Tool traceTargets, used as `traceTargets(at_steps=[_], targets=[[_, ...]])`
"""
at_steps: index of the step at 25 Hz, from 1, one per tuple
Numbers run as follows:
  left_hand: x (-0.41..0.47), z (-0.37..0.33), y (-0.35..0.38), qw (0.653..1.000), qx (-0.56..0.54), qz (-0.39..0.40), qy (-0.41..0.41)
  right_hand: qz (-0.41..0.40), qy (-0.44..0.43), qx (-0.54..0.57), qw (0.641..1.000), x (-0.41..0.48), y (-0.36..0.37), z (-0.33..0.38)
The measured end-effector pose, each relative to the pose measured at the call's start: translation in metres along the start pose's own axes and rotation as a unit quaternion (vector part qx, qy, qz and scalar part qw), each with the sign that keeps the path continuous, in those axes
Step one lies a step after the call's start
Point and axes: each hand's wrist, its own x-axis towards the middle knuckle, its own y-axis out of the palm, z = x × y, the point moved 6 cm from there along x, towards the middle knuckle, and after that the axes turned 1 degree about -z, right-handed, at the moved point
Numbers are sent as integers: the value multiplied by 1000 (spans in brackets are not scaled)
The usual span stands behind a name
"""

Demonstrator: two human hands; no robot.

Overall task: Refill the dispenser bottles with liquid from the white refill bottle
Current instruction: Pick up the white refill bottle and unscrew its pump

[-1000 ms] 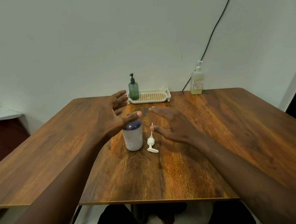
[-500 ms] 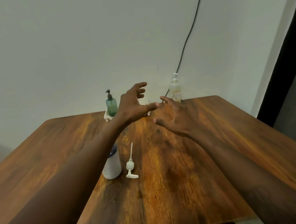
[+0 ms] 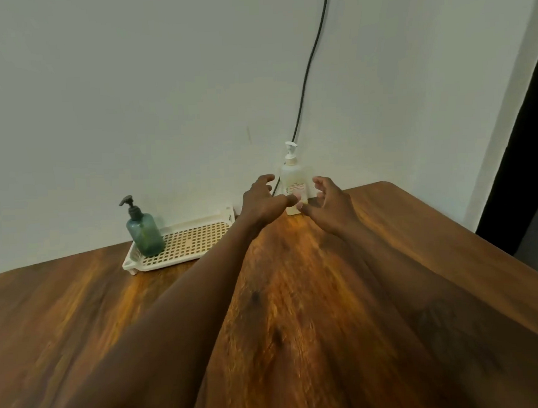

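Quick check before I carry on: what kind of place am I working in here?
Probably a plain room at home or a small office, not a workshop: a bare wooden table pushed against a painted wall, a black cable running down it, and a white slotted tray holding a green pump bottle.

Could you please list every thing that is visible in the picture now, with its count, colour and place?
table: one, brown wood, fills the lower half of the view
tray: one, cream, perforated, at the far edge of the table by the wall
green bottle: one, dark green with a black pump, upright on the left end of the tray
pale bottle: one, whitish with a white pump, upright at the wall, right of the tray
cable: one, black, runs down the wall behind the pale bottle
left hand: one, open, just left of the pale bottle
right hand: one, open, just right of it
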Motion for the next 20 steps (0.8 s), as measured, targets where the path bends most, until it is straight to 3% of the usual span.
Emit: traceTargets(at_steps=[3, 8, 15, 20], targets=[[48, 29, 30, 997, -49, 6, -57, 22, 41, 15, 999, 44, 20, -38], [104, 52, 54, 992, -90, 18, -83, 64, 75, 52, 994, 102, 46, -69], [127, 58, 78, 992, -108, 63, -34, 128, 61, 123, 982, 130, 69, -79], [110, 60, 56, 995, -68, 67, -38, 122, 21, 69, 990, 107, 58, -74]])
